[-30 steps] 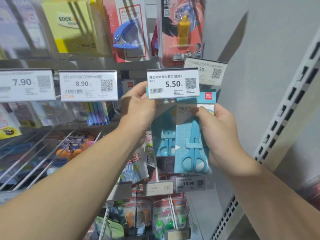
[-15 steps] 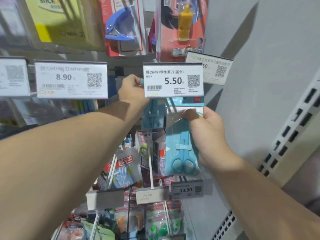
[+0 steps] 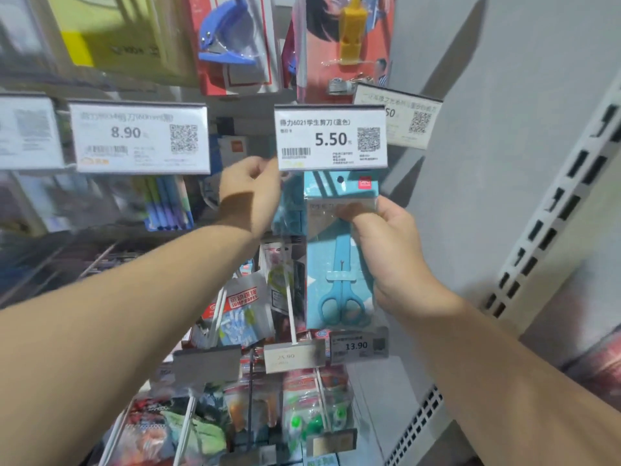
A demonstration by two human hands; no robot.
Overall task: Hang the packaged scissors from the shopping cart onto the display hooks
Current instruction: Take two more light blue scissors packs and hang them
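Blue scissors pack hangs pinched in the right hand just below the 5.50 price tag. The left hand, beside that tag's left edge, grips something I cannot make out. Threading seems underway; next, the pack's hole must meet the hook behind the tag.

Even, fairly bright shop light falls from above. A dark diagonal shadow crosses the grey side panel, and shade bands the left hand at the wrist. The left shelves smear with motion blur; the 5.50 price tag reads sharp. The slotted upright bows at the wide-angle edge.
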